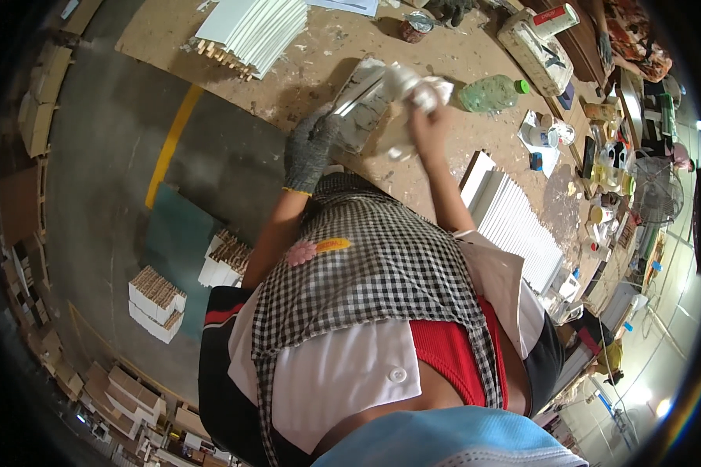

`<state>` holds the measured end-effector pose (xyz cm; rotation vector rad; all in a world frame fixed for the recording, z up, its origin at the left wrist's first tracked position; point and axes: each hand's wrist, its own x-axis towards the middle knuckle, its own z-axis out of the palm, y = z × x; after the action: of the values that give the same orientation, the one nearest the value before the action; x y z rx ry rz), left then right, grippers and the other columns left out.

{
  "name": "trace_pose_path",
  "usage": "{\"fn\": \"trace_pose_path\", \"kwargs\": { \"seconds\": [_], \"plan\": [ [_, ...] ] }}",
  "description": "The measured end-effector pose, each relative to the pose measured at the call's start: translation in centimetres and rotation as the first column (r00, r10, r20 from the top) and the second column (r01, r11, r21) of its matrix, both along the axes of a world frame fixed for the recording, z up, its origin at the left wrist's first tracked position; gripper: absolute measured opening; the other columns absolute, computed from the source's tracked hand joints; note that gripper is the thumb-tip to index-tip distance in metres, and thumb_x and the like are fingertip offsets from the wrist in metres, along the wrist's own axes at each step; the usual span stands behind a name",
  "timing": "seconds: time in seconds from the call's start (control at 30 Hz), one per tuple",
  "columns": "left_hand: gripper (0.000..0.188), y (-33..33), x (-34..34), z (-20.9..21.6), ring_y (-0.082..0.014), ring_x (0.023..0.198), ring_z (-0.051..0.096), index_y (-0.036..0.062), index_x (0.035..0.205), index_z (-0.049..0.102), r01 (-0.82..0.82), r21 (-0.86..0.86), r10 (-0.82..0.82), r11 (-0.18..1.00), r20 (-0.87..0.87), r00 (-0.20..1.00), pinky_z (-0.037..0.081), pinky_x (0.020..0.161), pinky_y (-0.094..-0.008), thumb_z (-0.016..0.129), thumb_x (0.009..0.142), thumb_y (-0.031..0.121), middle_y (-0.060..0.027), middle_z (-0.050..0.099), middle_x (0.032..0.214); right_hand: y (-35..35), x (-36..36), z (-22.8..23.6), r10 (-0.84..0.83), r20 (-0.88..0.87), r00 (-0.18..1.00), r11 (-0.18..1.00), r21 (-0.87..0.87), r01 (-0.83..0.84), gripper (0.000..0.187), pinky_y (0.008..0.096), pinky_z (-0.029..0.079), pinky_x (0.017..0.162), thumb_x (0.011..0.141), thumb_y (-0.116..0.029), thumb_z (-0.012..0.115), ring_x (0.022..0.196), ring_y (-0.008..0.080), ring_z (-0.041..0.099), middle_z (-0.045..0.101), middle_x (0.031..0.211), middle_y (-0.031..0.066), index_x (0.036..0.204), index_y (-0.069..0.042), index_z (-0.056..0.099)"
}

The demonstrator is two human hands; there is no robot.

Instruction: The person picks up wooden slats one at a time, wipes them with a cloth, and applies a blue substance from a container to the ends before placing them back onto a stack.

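Note:
My left hand (311,149), in a grey knit glove, is closed on one end of a thin white strip (360,95), which points away from me over the table. In my bare right hand (430,134) is a crumpled white cloth (403,80), held at the strip's far end and smeared by motion. Whether the cloth touches the strip, I cannot tell. Below the strip lies a paint-smeared greyish slab (358,131) on the stained brown table (311,93). A see-through green bottle (491,93) with a green cap lies to the right of the cloth.
White strips are stacked at the far left (257,33) and near my right arm (514,226). Beyond the cloth stands a small can (417,27). A co-worker's gloved hand (450,9) shows at the far edge. White stacks (156,303) rest on the floor at left.

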<state>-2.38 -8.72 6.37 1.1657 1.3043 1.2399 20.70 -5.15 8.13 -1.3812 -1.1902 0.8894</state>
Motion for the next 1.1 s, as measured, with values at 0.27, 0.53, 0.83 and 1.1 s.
{"fn": "trace_pose_path", "kwargs": {
  "seconds": [0.27,0.53,0.83,1.1],
  "plan": [
    [0.039,-0.1,0.7,0.7,-0.0157,0.083,0.068,-0.0043,0.116,0.069,0.006,-0.380,0.169,0.925,0.424,0.890,0.054,0.074,-0.0291,0.076,0.090,0.025,-0.0089,0.072,0.099,3.1,-1.7,-1.6,0.152,0.576,0.803,0.955,0.123,-0.269,0.061,0.0378,0.056,0.075,0.076,-0.003,0.067,0.086,0.0270,0.065,0.065,0.133,0.0059,0.134,-0.022,0.063],
    [0.038,0.5,0.9,-0.6,-0.0155,0.083,0.068,-0.0029,0.116,0.070,-0.019,-0.414,0.222,0.910,0.449,0.865,0.055,0.073,-0.0306,0.076,0.090,0.024,-0.0088,0.072,0.098,9.4,5.1,-4.2,-0.045,0.543,0.839,0.955,-0.223,0.196,0.032,0.0454,0.054,0.076,0.090,-0.019,0.064,0.089,0.0391,0.069,0.070,0.109,0.0208,0.121,-0.011,0.067],
    [0.043,0.1,1.3,-1.3,-0.0121,0.090,0.063,-0.0014,0.120,0.069,0.000,-0.336,0.104,0.942,0.290,0.952,0.052,0.080,-0.0288,0.074,0.092,0.032,-0.0052,0.072,0.100,3.9,0.9,-3.2,0.018,0.505,0.863,0.985,0.140,-0.103,0.068,0.0429,0.055,0.072,0.078,0.002,0.061,0.087,0.0380,0.068,0.069,0.112,0.0199,0.142,-0.022,0.056],
    [0.046,0.2,1.8,-0.6,-0.0205,0.092,0.068,-0.0047,0.124,0.064,0.029,-0.310,0.094,0.950,0.375,0.922,0.056,0.082,-0.0336,0.072,0.093,0.027,-0.0119,0.070,0.105,5.5,7.0,-3.9,-0.290,0.215,0.933,0.941,-0.115,0.319,0.025,0.0304,0.047,0.064,0.092,-0.015,0.062,0.068,0.0122,0.053,0.065,0.074,0.0116,0.107,0.005,0.066]
  ]
}}
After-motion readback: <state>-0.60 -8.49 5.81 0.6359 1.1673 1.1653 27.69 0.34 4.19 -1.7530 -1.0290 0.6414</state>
